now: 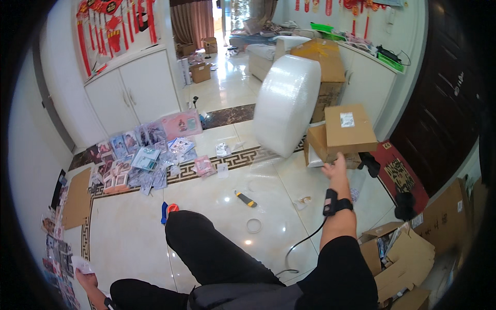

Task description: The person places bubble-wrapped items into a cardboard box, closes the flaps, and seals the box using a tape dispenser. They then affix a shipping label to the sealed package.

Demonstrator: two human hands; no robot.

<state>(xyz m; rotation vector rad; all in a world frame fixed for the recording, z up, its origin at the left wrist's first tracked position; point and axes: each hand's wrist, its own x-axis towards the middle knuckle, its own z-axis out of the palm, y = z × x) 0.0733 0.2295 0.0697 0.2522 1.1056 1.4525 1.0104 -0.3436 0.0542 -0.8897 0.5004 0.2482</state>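
Observation:
My left hand (86, 277), at the lower left, holds a small whitish plastic or paper packet (82, 264) beside flat printed items on the floor. My right hand (334, 167) reaches forward with its fingers apart, just below the near edge of a closed cardboard box (348, 133) with a white label; whether it touches the box I cannot tell. That box rests on another cardboard box (317, 139). A yellow-and-black utility knife (246, 199) and a roll of clear tape (254, 225) lie on the tiles in front of me. By my knee is a tape dispenser (166, 212) in blue and red.
A large bubble wrap roll (288, 104) stands ahead. Photo cards and plastic packets (145, 162) spread over the floor at left, near a flat cardboard sheet (76, 199). An open carton (403, 259) sits at lower right, shoes (405, 206) near the red doormat (403, 174). A cable runs from my right wrist.

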